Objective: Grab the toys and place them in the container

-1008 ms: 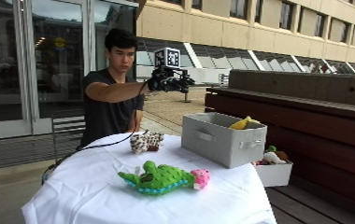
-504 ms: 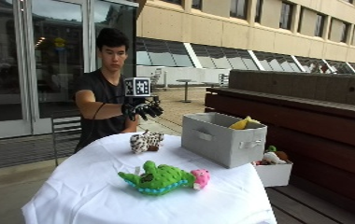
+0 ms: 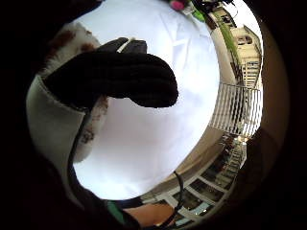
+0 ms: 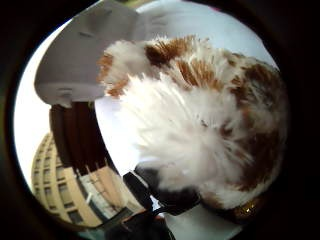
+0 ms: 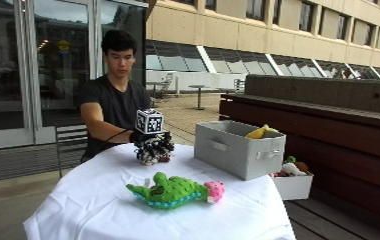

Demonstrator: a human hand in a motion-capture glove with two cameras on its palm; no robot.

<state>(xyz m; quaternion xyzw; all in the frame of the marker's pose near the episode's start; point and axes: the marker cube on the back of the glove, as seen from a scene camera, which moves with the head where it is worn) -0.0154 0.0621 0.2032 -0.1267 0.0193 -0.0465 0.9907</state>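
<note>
Two soft toys lie on the round table's white cloth (image 5: 97, 210) as a seated person lowers the black-gloved right hand (image 5: 151, 138) onto the fluffy white-and-brown plush dog (image 5: 154, 150), which sits at the table's far side, near the grey fabric container (image 5: 240, 150). From the palm the dog's fur sits close against the hand, and one gloved finger (image 3: 115, 79) curves above the cloth; whether the fingers have closed on the toy cannot be told. A green plush crocodile with a pink end (image 5: 175, 190) waits nearer the front edge. The step appears to be the grasp of the dog; next would come closing round it, lifting, and carrying it over the container's open top.
</note>
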